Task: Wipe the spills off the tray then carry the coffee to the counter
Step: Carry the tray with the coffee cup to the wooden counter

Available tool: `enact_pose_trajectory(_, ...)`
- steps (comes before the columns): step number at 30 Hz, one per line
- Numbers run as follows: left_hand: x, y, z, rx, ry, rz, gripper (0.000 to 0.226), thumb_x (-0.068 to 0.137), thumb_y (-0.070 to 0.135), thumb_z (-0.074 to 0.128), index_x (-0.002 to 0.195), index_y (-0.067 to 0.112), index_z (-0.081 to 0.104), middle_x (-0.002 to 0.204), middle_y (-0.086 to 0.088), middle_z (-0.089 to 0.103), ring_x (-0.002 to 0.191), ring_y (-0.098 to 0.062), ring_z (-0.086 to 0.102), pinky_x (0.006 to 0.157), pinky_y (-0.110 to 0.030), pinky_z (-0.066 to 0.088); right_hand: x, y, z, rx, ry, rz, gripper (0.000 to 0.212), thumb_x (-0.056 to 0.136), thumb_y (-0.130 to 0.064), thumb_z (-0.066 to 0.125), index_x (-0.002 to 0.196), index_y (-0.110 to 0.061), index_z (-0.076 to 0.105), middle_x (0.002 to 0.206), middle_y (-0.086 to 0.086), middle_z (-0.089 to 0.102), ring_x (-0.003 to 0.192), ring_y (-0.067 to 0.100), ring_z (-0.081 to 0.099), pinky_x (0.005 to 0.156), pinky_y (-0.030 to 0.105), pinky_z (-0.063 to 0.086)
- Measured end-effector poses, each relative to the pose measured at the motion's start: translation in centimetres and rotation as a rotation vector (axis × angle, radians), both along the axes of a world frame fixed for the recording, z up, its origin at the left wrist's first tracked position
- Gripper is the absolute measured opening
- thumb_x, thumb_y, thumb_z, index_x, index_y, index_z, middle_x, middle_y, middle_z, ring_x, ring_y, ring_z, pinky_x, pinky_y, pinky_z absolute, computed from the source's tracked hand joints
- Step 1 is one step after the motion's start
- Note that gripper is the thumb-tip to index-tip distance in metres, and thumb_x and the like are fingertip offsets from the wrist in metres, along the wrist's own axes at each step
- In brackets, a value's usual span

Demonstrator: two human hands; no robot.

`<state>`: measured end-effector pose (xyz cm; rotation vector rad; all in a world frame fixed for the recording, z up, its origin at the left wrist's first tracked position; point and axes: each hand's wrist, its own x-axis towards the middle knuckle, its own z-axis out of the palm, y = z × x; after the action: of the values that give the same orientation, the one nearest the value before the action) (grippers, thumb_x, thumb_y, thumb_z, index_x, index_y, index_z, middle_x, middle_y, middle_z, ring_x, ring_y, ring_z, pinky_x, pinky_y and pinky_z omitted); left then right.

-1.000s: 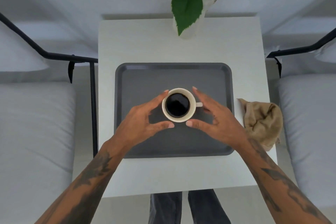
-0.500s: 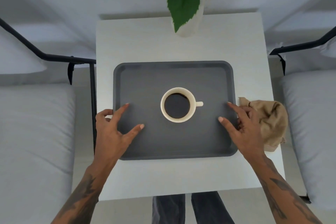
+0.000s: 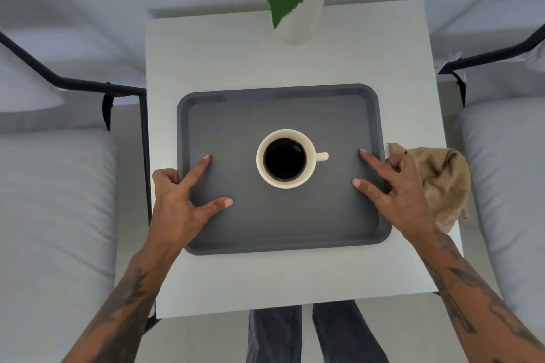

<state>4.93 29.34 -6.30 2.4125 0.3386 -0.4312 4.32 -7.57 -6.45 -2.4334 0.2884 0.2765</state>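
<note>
My left hand (image 3: pixel 177 206) sits at the left edge of the tray (image 3: pixel 280 109), thumb and forefinger spread flat on the tray floor, the other fingers curled over the rim. My right hand (image 3: pixel 395 194) mirrors it at the tray's right edge, thumb and forefinger on the floor, remaining fingers bent at the rim. Neither hand has closed yet; whether any fingers are under the rim I cannot tell.

The cup of coffee (image 3: pixel 285 158) stands upright at the centre of the tray, between the hands and apart from both, handle pointing towards the tray's right side. It looks nearly full. The tray's long axis runs left to right, so each hand is at a short side; I judge a level two-handed lift to be the coming move, with slopping as the risk.

The cloth (image 3: pixel 442 183) lies crumpled off the tray's right edge, just behind my right hand. I see no spill on the tray floor, though its dark surface could hide a thin film. A vase (image 3: pixel 300 23) beyond the tray's far edge is cut off by the frame.
</note>
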Motion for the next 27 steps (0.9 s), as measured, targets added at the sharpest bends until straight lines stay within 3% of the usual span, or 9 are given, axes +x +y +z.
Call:
enact_pose_trajectory(5,-0.6,0.0,1.3,-0.008,-0.007,0.008,0.088,0.063,0.045,0.086,0.143,0.04,0.048,0.116,0.003,0.022,0.112,-0.016,0.031,0.106,-0.03,0.037,0.3,-0.3,1.0,0.017,0.012,0.038,0.056,0.082,-0.039,0.067,0.135,-0.04,0.05,0.107,0.006,0.039,0.098,0.016,0.036,0.088,0.015,0.034)
enact_pose_trajectory(11,-0.9,1.2,5.7,-0.026,-0.037,0.009,0.091,0.059,0.047,0.086,0.141,0.042,0.048,0.117,-0.003,0.027,0.112,-0.018,0.033,0.105,-0.029,0.035,0.4,0.6,6.0,0.01,-0.044,0.058,0.055,0.082,-0.037,0.069,0.134,-0.041,0.051,0.101,0.003,0.037,0.089,0.011,0.037,0.073,0.001,0.035)
enact_pose_trajectory(15,-1.3,2.0,11.4,-0.045,-0.027,0.011,0.091,0.059,0.047,0.086,0.142,0.044,0.047,0.118,0.0,0.026,0.115,-0.019,0.033,0.104,-0.027,0.033,0.3,1.3,11.7,-0.021,-0.118,0.07,0.054,0.08,-0.034,0.072,0.131,-0.035,0.056,0.1,0.004,0.039,0.082,0.011,0.037,0.075,-0.004,0.031)
enact_pose_trajectory(20,-2.2,2.9,20.0,-0.077,-0.034,0.034,0.092,0.058,0.05,0.086,0.141,0.045,0.047,0.114,0.002,0.025,0.113,-0.016,0.035,0.106,-0.03,0.036,-0.3,1.6,20.2,0.026,-0.168,0.086,0.054,0.078,-0.038,0.073,0.13,-0.036,0.058,0.098,-0.002,0.035,0.084,0.006,0.044,0.076,0.021,0.044)
enact_pose_trajectory(24,-2.6,3.2,27.7,-0.096,-0.066,0.046,0.092,0.057,0.049,0.086,0.14,0.045,0.048,0.118,0.0,0.028,0.113,-0.017,0.036,0.11,-0.035,0.037,-0.7,2.1,27.9,0.096,-0.226,0.08,0.053,0.078,-0.032,0.075,0.129,-0.031,0.06,0.101,0.003,0.037,0.086,-0.002,0.041,0.077,0.007,0.04)
enact_pose_trajectory(27,-2.6,3.7,33.1,-0.097,-0.092,0.041,0.091,0.056,0.052,0.084,0.139,0.045,0.048,0.12,0.001,0.029,0.112,-0.017,0.035,0.108,-0.039,0.039,-0.6,2.3,33.2,0.085,-0.26,0.091,0.052,0.078,-0.033,0.073,0.128,-0.032,0.06,0.102,0.002,0.038,0.088,0.01,0.043,0.076,0.003,0.041)
